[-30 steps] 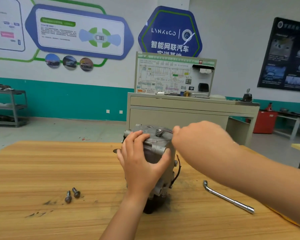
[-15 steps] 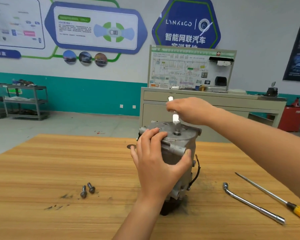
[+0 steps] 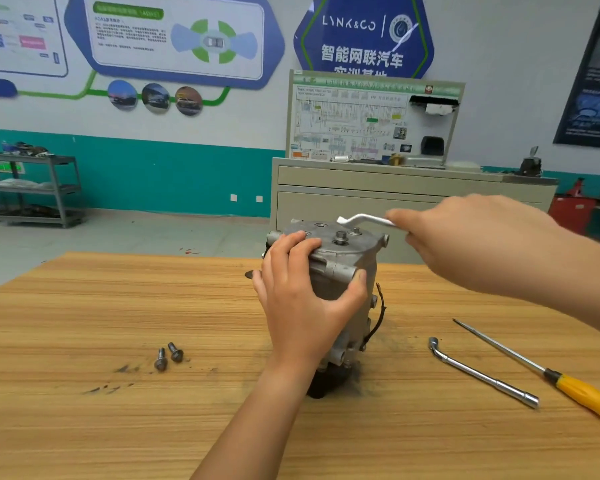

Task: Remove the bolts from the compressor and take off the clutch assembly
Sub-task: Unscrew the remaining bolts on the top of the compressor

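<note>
A grey metal compressor [image 3: 355,258] stands upright on the wooden table [image 3: 84,323], its black clutch end down. My left hand [image 3: 302,299] grips its near side, fingers over the top edge and thumb on a lug. A bolt [image 3: 341,236] sticks up from the top face, with another bolt head [image 3: 355,231] just behind it. My right hand [image 3: 465,237] holds a silver L-shaped wrench [image 3: 364,219] above the top face, its bent end clear of the bolts. Two removed bolts [image 3: 168,355] lie on the table to the left.
A second L-shaped socket wrench [image 3: 482,374] and a yellow-handled screwdriver [image 3: 568,386] lie on the table to the right. A beige cabinet [image 3: 378,192] with a wiring board stands behind the table. A metal shelf [image 3: 32,188] stands at the far left.
My right hand has swung the wrench from upright on the top bolt to lying level above the compressor, off the bolt. My left hand keeps its grip. The camera view has shifted.
</note>
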A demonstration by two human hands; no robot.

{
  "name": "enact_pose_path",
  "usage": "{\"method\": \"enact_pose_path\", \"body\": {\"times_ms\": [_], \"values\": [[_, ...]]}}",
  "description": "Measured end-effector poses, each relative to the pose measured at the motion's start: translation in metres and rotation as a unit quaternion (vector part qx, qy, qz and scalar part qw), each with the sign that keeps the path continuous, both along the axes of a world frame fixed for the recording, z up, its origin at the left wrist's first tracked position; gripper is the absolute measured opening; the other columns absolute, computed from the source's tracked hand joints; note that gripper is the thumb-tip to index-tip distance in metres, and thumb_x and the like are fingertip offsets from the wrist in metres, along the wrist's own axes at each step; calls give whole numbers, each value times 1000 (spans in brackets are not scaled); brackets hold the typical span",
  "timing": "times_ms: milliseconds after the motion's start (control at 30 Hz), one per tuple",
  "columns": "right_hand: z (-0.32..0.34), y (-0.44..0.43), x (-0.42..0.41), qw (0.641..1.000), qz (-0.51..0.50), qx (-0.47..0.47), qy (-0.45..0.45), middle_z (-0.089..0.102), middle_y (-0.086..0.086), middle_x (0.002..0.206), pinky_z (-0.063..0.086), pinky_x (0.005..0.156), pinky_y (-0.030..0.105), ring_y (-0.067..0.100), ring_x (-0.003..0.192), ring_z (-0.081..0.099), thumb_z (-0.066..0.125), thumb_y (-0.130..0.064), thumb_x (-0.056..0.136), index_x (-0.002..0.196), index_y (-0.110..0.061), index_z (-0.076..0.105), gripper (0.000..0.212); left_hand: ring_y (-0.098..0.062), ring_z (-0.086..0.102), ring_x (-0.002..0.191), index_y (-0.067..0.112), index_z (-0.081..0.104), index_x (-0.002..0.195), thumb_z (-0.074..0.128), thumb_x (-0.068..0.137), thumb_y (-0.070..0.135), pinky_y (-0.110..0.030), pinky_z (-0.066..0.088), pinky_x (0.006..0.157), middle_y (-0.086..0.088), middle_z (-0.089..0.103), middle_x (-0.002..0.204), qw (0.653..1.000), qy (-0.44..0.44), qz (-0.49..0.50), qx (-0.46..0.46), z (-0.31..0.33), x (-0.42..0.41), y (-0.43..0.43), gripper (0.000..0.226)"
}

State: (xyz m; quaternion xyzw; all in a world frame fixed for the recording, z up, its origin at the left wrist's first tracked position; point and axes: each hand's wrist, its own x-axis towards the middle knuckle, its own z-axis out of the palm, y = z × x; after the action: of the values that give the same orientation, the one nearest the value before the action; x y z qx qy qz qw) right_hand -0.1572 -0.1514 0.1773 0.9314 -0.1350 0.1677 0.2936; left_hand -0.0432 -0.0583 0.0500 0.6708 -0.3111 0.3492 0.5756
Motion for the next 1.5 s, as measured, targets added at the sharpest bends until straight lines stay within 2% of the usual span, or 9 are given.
{"method": "enact_pose_path", "body": {"times_ms": [133,267,533,733,833,933,1133,1300,1500], "values": [[-7,10,4,999,2,-52,-7,36,-5,59,23,38,23,11,46,32,41,-9,90,129,-30,36,45,-21,47,120,12,61,110,54,69,57,-56,35,97,-2,54,123,1000,-3,4,6,0,1,1,61],[-2,24,0,991,-26,-132,26,32,-3,58,17,36,23,13,42,27,41,-4,86,127,-24,40,46,-20,46,122,14,60,111,53,69,59,-56,34,99,-1,54,124,1000,4,0,16,0,0,2,62],[2,34,-3,986,-41,-148,69,31,-2,58,17,37,26,14,43,26,42,0,86,124,-17,44,41,-21,46,121,12,60,111,53,70,58,-52,35,100,-2,54,124,1000,2,-6,9,0,0,2,63],[-24,37,-4,986,-76,-115,90,27,2,54,18,36,27,17,40,24,41,2,88,138,2,18,55,-21,47,120,10,61,111,53,69,57,-44,37,100,-4,55,122,1000,-1,-15,5,2,-1,3,63],[-18,38,0,985,-61,-132,93,29,2,55,19,36,26,17,41,27,44,1,89,127,-1,35,40,-20,47,120,10,61,110,53,69,57,-44,37,100,-4,55,122,1000,0,-16,6,2,-2,4,63],[-3,40,-1,968,-32,-206,140,29,2,56,20,34,25,14,40,27,46,1,89,122,-6,48,34,-20,46,120,10,60,111,54,70,56,-47,38,100,-4,54,122,1000,4,-22,5,3,-2,4,62],[27,23,-3,946,-12,-263,192,29,-2,56,18,35,23,11,42,26,40,0,90,126,-12,45,38,-20,46,117,8,60,110,56,70,54,-48,39,98,-5,54,120,999,-2,-31,-16,1,-1,1,61],[14,39,1,941,10,-254,225,30,0,52,21,35,22,12,40,26,41,-1,92,102,-9,54,18,-19,46,117,8,60,109,57,70,52,-45,39,99,-5,54,120,999,-5,-30,-22,1,1,-1,59],[-3,23,0,945,-8,-264,192,27,3,54,22,36,22,12,39,27,36,3,93,131,3,40,38,-15,42,117,9,60,110,57,69,53,-41,38,100,-5,53,121,999,-8,-35,-22,0,3,0,60]]}}
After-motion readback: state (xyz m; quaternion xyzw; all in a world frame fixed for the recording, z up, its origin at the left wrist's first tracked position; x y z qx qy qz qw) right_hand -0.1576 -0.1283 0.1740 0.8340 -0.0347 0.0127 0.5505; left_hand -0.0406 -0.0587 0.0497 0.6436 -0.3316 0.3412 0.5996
